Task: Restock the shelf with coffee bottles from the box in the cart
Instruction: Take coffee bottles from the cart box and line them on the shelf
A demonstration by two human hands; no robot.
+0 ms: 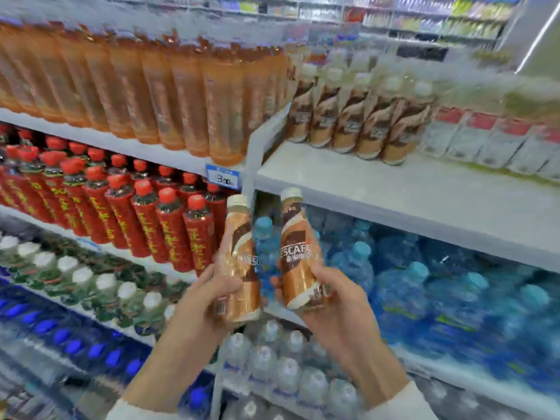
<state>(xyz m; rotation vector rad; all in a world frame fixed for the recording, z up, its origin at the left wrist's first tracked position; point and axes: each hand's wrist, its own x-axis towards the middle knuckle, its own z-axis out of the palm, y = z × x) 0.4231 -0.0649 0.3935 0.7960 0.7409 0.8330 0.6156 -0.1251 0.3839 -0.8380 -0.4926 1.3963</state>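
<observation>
A store shelf (394, 189), white and partly bare, runs across the right half of the frame, with blurred aisles of goods behind it at the top. Tall orange bottles (151, 95) crowd the upper left. Blue water bottles (439, 283) fill the lower right beneath the shelf. Red bottles (121, 213) with red caps stand in rows at the left, above white-capped green bottles (91, 283) and blue-capped ones (75, 344) in the lower left corner. Clear bottles (272, 368) sit at bottom centre.

A row of coffee bottles (357, 122) stands at the back of the shelf, right of centre, just beside clear packs (485, 140) with red tops. The shelf in front of that row lies bare.

At centre, below the shelf's front edge, a person in pale sleeves holds up two more coffee bottles. The left hand (209, 295) grips the left bottle (242, 268) round its lower half, thumb across the front. The right hand (330, 301) wraps its fingers round the base of the right bottle (298, 256), which leans slightly left. Both have cream caps uppermost and stand close together, apart from the shelf.

A blue-edged price tag (223, 177) hangs on the rail left of centre.
</observation>
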